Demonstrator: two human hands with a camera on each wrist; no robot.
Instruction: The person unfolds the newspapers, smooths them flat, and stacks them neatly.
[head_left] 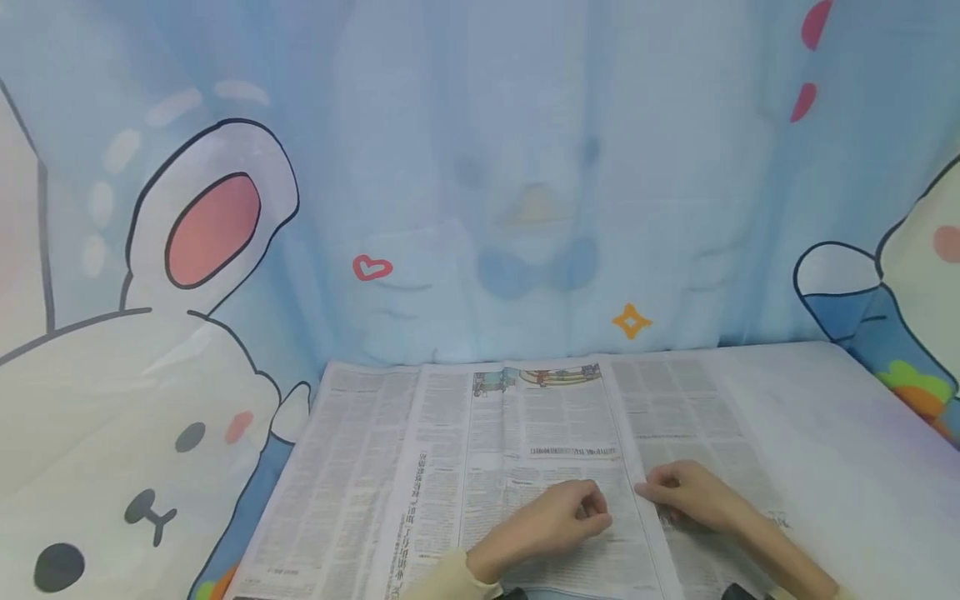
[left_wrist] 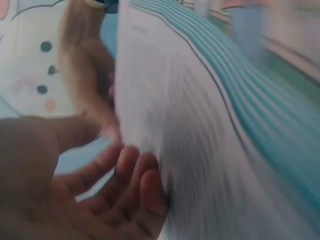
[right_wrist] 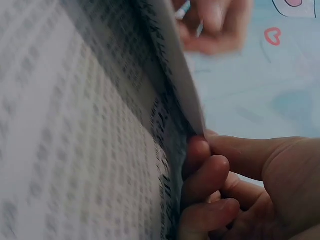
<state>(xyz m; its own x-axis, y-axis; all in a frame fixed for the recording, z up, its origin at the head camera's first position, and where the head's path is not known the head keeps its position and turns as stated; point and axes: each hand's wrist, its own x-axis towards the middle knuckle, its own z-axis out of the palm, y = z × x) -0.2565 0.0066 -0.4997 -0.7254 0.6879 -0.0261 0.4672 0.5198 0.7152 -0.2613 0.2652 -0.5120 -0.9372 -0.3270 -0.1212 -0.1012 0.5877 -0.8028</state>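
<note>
A printed newspaper (head_left: 555, 421) lies spread out, with small colour pictures along its far edge. My right hand (head_left: 693, 496) pinches a raised edge or fold of it between thumb and fingers, plain in the right wrist view, where the thumb (right_wrist: 245, 152) lies along one side of the paper (right_wrist: 100, 125). To its left, my left hand (head_left: 555, 521) hovers low over the page with loosely bent fingers and thumb apart. In the left wrist view, the left fingertips (left_wrist: 152, 192) rest against the paper's printed face (left_wrist: 175, 100), close to the right hand (left_wrist: 92, 85).
The newspaper covers the left and middle of a white table (head_left: 832, 450), whose bare surface shows at the right. Behind hangs a light blue curtain (head_left: 420, 125) printed with a cartoon rabbit (head_left: 112, 400) at the left and another figure at the right.
</note>
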